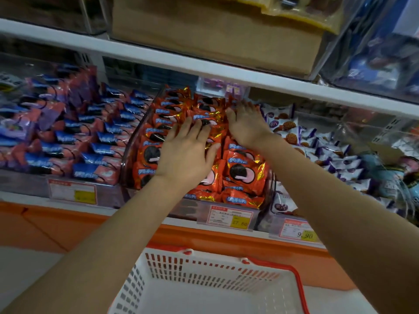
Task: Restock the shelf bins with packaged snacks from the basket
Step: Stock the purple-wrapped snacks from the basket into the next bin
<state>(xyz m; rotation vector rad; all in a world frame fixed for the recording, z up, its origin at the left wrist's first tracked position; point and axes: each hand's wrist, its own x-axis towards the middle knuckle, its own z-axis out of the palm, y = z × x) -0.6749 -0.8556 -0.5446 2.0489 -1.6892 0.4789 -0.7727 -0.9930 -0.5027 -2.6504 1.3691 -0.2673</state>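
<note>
A clear shelf bin (129,152) in the middle holds several orange snack packs (243,172) with a dark round cookie printed on them. My left hand (187,152) lies flat on the packs at the bin's middle, fingers straight and spread. Further back and to the right, my right hand (246,123) presses its straight fingers onto the packs under the upper shelf. Neither hand grips a pack. Below, the white basket (204,268) with red handles shows a bare white inside.
Blue and pink snack packs (74,132) fill the bin to the left; white and purple packs (317,141) fill the bin to the right. A white upper shelf (204,66) hangs low over the bins. Price tags (230,217) line the orange shelf front.
</note>
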